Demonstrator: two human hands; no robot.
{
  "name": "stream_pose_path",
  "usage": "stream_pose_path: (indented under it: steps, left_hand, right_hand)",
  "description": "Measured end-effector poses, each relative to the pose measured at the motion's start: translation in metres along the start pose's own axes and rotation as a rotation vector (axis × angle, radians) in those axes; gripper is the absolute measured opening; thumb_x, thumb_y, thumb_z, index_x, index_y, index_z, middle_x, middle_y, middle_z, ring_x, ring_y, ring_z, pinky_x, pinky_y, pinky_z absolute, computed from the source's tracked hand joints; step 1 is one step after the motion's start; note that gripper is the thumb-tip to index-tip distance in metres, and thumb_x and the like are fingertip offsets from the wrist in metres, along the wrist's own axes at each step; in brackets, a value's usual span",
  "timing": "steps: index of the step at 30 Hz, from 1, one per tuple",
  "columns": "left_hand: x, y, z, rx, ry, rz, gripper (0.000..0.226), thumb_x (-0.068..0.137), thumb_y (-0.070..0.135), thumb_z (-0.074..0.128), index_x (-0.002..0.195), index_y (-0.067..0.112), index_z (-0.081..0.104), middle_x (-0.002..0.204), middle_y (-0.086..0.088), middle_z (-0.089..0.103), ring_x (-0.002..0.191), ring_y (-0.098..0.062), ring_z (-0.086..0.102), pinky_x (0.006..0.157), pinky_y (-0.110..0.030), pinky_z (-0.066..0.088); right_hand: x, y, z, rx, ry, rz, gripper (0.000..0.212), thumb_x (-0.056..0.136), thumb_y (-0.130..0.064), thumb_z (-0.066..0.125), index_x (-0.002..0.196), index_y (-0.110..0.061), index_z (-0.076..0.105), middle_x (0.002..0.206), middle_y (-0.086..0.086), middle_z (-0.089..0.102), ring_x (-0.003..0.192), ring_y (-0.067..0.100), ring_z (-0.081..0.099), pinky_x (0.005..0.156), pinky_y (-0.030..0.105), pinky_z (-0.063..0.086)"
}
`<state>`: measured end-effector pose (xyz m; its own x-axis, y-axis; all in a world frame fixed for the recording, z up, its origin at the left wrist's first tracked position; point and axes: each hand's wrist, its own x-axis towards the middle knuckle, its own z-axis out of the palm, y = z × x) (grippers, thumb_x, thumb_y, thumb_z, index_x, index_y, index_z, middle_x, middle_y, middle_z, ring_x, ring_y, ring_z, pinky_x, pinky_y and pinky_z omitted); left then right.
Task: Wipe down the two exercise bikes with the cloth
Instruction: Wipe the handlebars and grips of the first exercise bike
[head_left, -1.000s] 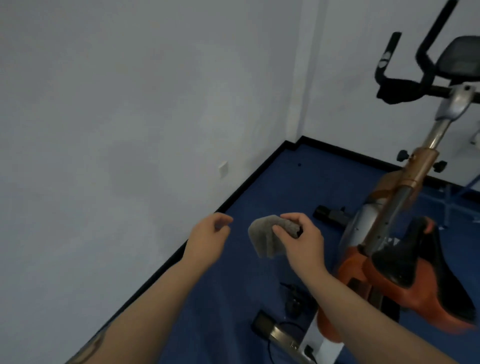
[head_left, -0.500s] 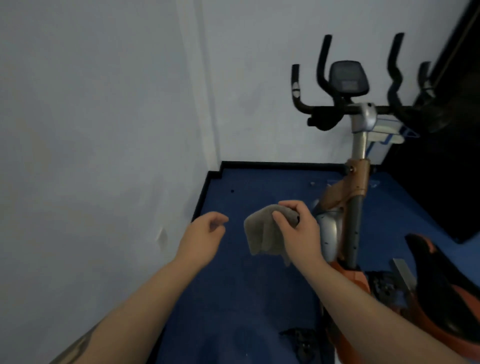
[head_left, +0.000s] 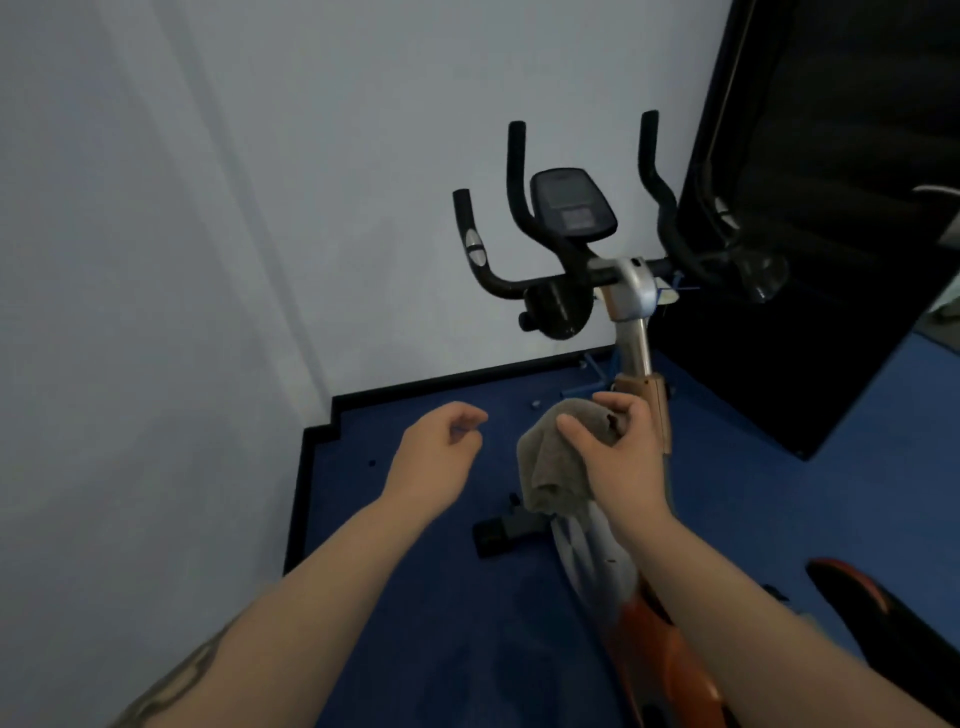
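left hand (head_left: 439, 457) left of cloth (head_left: 553, 465) | right hand (head_left: 621, 457) on cloth | exercise bike (head_left: 631, 296) behind

Pale walls (head_left: 208, 260) meet blue floor (head_left: 426, 597) at black skirting (head_left: 457, 376); dark panel (head_left: 831, 208) right.

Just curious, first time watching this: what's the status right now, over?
Right hand grips grey cloth. Left hand holds nothing, fingers loosely curled. Exercise bike ahead, cloth not touching it. Nothing in the way.
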<state>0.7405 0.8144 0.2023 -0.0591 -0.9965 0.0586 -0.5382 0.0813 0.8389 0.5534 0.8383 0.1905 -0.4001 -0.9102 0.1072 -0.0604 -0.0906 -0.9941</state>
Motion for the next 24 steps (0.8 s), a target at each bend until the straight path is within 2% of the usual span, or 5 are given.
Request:
stream_pose_path:
  steps: [6,11,14,18,24]
  left_hand:
    - [0.072,0.004,0.012,-0.026,-0.037,0.034,0.026,0.096,0.016,0.054,0.114,0.032,0.063,0.113,0.018,0.060,0.100,0.006,0.054,0.073,-0.009,0.039]
    - [0.144,0.006,0.018,-0.057,-0.058,0.096,0.027,0.095,0.014,0.055,0.114,0.030,0.064,0.112,0.016,0.061,0.101,0.003,0.055,0.076,-0.011,0.041]
    - [0.180,0.010,0.023,-0.095,-0.069,0.154,0.028,0.095,0.013,0.055,0.118,0.026,0.065,0.114,0.014,0.062,0.099,0.006,0.055,0.079,-0.010,0.040]
    - [0.218,0.008,0.031,-0.131,-0.096,0.227,0.028,0.095,0.016,0.058,0.118,0.031,0.063,0.115,0.018,0.061,0.101,0.013,0.053,0.082,-0.004,0.041]
    - [0.226,0.009,0.056,-0.292,-0.119,0.222,0.031,0.096,0.018,0.058,0.124,0.032,0.060,0.114,0.019,0.063,0.105,0.009,0.056,0.090,-0.008,0.043]
  right_hand:
    - [0.059,-0.002,0.010,0.017,0.089,0.061,0.031,0.081,-0.013,0.075,0.103,-0.025,0.057,0.106,-0.004,0.064,0.097,0.012,0.064,0.081,0.032,0.057]
    - [0.110,-0.008,0.026,-0.062,0.168,-0.025,0.020,0.084,-0.014,0.072,0.097,-0.024,0.061,0.092,-0.012,0.065,0.083,-0.004,0.063,0.063,0.007,0.048]
    - [0.139,-0.015,0.040,-0.130,0.244,-0.090,0.015,0.086,-0.019,0.071,0.098,-0.025,0.064,0.092,-0.014,0.066,0.087,-0.002,0.062,0.070,0.007,0.048]
    - [0.172,-0.013,0.065,-0.264,0.290,-0.146,0.018,0.088,-0.028,0.068,0.105,-0.031,0.065,0.100,-0.011,0.066,0.095,0.005,0.061,0.081,0.023,0.051]
    - [0.164,0.030,0.090,-0.700,0.144,-0.194,0.040,0.095,-0.037,0.052,0.130,-0.017,0.056,0.134,-0.005,0.050,0.127,0.015,0.037,0.102,0.022,0.033]
